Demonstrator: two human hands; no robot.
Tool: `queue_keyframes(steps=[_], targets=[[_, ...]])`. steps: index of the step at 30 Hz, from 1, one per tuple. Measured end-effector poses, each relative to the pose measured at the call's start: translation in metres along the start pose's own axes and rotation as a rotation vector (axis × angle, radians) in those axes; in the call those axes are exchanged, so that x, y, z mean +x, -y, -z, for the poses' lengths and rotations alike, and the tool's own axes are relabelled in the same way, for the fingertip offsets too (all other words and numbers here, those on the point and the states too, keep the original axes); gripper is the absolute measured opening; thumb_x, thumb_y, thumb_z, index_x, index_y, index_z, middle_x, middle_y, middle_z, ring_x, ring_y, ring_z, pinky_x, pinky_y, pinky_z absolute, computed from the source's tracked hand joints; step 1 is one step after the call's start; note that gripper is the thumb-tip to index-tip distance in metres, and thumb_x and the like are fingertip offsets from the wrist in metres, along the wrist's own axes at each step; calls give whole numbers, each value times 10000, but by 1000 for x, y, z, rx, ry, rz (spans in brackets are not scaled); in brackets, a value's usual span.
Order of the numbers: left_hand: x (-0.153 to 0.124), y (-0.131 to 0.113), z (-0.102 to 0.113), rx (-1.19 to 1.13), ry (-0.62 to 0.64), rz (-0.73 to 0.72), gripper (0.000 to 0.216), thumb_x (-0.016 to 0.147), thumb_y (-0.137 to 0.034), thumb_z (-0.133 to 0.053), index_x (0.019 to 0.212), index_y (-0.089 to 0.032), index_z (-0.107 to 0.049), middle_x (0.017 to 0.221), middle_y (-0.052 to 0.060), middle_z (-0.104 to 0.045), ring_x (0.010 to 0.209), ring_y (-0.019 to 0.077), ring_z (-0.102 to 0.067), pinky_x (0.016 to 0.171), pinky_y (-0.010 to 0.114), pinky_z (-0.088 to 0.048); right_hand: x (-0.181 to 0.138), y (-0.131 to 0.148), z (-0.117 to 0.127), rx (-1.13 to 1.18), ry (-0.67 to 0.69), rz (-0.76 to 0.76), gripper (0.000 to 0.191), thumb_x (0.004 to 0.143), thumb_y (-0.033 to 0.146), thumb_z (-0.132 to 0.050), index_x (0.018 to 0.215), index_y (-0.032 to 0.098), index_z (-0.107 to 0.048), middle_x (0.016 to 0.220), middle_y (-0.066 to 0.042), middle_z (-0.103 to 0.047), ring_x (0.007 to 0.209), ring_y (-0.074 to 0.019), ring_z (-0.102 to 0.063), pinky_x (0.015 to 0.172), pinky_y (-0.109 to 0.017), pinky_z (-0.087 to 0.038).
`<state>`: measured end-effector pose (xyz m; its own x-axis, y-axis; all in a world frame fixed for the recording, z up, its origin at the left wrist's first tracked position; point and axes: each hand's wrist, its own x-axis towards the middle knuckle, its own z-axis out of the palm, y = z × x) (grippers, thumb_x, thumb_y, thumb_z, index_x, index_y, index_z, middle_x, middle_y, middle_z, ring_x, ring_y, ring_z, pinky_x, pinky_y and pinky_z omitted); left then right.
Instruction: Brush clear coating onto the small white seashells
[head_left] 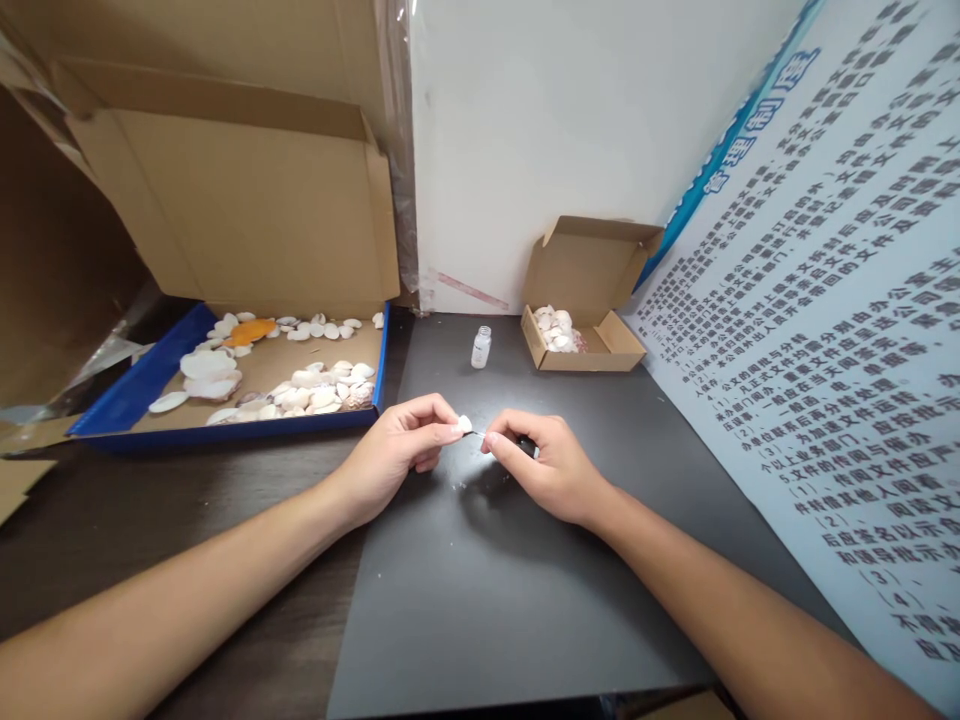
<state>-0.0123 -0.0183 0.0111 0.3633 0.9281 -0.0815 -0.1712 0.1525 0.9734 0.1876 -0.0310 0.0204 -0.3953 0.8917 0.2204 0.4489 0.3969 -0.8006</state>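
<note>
My left hand (pixel 401 445) pinches a small white shell (pixel 465 423) between thumb and fingertips, just above the dark mat (pixel 487 590). My right hand (pixel 544 465) is closed on a thin dark-handled tool (pixel 525 446), probably a small brush, whose tip points at the shell. The two hands almost meet at the middle of the mat. A small clear bottle (pixel 481 347) without a cap stands upright on the mat behind them.
A large blue-edged cardboard box (pixel 225 425) holding several white shells and one orange shell lies at the left. A small open cardboard box (pixel 626 345) with several shells sits at the back right. A printed poster (pixel 825 330) leans along the right side.
</note>
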Motion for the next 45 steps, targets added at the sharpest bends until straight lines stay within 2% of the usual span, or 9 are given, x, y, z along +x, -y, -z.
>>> queue_keyframes(steps=[5,12,19,22,25,29,36,41,45], targets=[[0,-1,0,-31,5,6,227,758,-303,-756,684,-177,-583,593,-64,-431,525,68,-307,498,230,-242,3,-3,-1,-70,-3,-81,224,921,265,-528,741,178,-629,666,11,-608,620,-119,-508,570,-233,-358],[0,0,0,-3,-2,3,225,760,-317,-747,690,-180,-583,589,-65,-427,518,70,-309,495,231,-236,0,-3,-1,-6,10,-5,225,930,294,-532,759,185,-630,684,11,-604,637,-123,-518,611,-237,-392],[1,2,1,26,19,13,243,780,-352,-737,716,-182,-577,592,-68,-435,510,65,-309,496,231,-234,2,-4,-1,-52,-42,-66,229,931,293,-525,750,187,-616,669,11,-586,618,-123,-494,567,-235,-353],[1,3,1,38,43,27,256,806,-376,-724,735,-180,-576,568,-78,-392,502,62,-294,492,230,-219,2,-3,1,0,-78,-29,224,935,296,-520,759,188,-607,676,13,-579,636,-124,-502,601,-238,-376],[1,3,1,29,64,35,255,815,-377,-721,750,-177,-578,574,-78,-390,504,58,-289,489,227,-215,1,-3,2,21,-42,-10,213,936,285,-517,766,190,-606,688,16,-585,654,-125,-514,626,-242,-385],[1,2,1,-3,68,40,230,824,-359,-717,783,-176,-584,589,-78,-402,510,55,-296,491,218,-226,3,-4,1,-58,24,-104,230,926,261,-517,721,190,-590,643,28,-552,613,-117,-480,580,-244,-340],[0,4,1,-37,75,47,224,838,-342,-703,800,-184,-549,592,-85,-383,502,50,-292,486,203,-234,2,-2,1,25,-2,-16,205,928,298,-529,770,188,-602,698,16,-595,638,-118,-504,612,-242,-377],[2,5,1,-28,73,45,198,837,-309,-690,792,-180,-547,603,-85,-384,498,46,-285,484,200,-233,4,-6,0,-88,11,-157,216,917,280,-529,732,190,-598,644,28,-571,605,-117,-485,587,-250,-345],[2,5,1,-18,81,55,183,831,-293,-673,782,-179,-539,589,-84,-375,496,51,-283,485,206,-235,5,-5,2,-9,21,-80,225,925,315,-525,761,188,-611,686,17,-587,649,-126,-509,620,-250,-371]])
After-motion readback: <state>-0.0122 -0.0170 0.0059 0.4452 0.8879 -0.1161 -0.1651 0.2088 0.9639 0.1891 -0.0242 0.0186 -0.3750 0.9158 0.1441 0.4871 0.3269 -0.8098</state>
